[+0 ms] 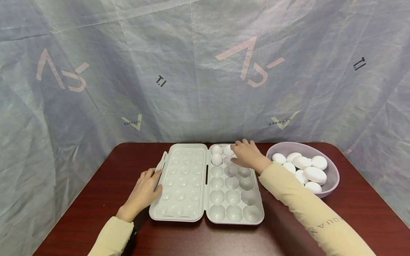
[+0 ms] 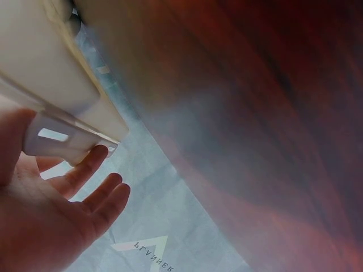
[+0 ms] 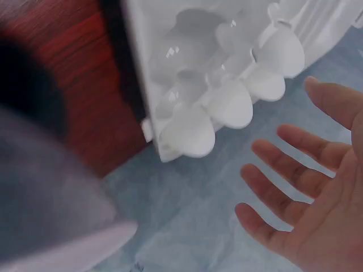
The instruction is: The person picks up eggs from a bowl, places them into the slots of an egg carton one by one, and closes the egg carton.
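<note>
A white plastic egg carton [image 1: 205, 202] lies unfolded on the table. Its lid is on the left and its cupped half on the right. Several white eggs [image 3: 229, 105] sit in cups at the far end; the right hand partly covers them in the head view. At the lid's left edge, my left hand [image 1: 144, 188] holds the latch flap [image 2: 62, 136] between thumb and fingers, with the other fingers extended. My right hand [image 1: 246, 154] hovers over the far end of the cups. Its fingers are spread and hold nothing, apart from the eggs in the right wrist view [image 3: 334, 187].
Right of the carton stands a pale purple bowl [image 1: 334, 181] with several white eggs [image 1: 315, 175]. The dark red wooden table [image 1: 96, 188] ends at a hanging grey cloth [image 1: 192, 106] behind. My right forearm passes between carton and bowl.
</note>
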`<action>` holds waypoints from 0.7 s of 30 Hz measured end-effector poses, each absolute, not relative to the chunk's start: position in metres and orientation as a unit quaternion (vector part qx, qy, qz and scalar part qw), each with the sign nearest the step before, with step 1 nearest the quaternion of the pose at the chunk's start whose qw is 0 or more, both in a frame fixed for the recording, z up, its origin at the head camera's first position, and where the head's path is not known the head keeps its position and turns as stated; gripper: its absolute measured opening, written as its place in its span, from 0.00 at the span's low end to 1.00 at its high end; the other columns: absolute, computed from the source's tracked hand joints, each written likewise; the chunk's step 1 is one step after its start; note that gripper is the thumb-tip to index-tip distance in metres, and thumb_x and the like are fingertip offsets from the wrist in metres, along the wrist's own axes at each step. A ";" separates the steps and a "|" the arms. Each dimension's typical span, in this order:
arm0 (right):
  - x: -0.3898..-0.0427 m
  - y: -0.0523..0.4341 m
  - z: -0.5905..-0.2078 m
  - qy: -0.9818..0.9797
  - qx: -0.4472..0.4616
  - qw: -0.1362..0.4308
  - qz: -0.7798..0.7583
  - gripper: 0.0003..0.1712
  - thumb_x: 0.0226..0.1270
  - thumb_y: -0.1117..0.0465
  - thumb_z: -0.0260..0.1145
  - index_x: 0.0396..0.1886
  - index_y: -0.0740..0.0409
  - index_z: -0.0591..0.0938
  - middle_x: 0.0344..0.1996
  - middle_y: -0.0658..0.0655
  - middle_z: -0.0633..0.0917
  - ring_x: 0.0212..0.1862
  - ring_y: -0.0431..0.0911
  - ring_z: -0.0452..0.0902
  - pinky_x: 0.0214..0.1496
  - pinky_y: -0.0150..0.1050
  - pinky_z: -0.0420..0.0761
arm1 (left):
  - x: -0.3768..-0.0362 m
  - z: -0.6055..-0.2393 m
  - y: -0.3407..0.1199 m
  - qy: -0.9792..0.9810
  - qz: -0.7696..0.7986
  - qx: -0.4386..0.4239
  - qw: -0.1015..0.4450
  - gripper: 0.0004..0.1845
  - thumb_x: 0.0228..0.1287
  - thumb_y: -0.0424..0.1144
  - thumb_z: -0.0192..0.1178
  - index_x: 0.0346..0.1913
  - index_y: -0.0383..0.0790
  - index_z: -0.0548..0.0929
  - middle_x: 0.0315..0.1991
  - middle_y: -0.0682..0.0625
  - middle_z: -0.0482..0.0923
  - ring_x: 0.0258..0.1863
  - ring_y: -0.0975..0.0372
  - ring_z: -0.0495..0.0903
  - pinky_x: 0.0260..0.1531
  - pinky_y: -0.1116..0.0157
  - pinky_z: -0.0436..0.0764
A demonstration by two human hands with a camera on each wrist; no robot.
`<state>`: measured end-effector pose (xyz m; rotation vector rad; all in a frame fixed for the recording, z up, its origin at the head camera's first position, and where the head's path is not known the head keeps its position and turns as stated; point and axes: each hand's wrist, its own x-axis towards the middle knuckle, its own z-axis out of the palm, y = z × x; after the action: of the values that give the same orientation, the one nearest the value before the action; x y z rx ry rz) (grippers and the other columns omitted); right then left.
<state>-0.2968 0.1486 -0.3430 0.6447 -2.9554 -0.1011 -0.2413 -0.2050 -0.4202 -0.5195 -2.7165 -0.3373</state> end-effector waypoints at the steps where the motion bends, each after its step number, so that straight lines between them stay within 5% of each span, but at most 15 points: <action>1: -0.294 0.153 -0.341 -0.975 0.213 0.061 -0.032 0.23 0.57 0.50 0.65 0.49 0.57 0.78 0.42 0.59 0.78 0.46 0.58 0.71 0.46 0.54 0.69 | -0.241 -0.420 -0.205 -0.959 -0.119 -0.184 0.177 0.25 0.53 0.35 0.61 0.56 0.30 0.74 0.52 0.34 0.71 0.52 0.40 0.69 0.43 0.46 0.71; 21: -0.251 0.239 -0.342 -0.968 0.201 0.148 0.040 0.16 0.54 0.56 0.67 0.41 0.56 0.81 0.39 0.56 0.81 0.47 0.57 0.73 0.40 0.53 0.67 | -0.241 -0.421 -0.205 -0.960 -0.121 -0.183 0.172 0.25 0.54 0.35 0.61 0.57 0.30 0.74 0.52 0.35 0.70 0.52 0.41 0.68 0.44 0.46 0.71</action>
<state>-0.2507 0.2389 -0.3419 0.5780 -2.7835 0.1144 -0.2414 -0.2054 -0.4215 -0.5183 -2.7251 -0.3443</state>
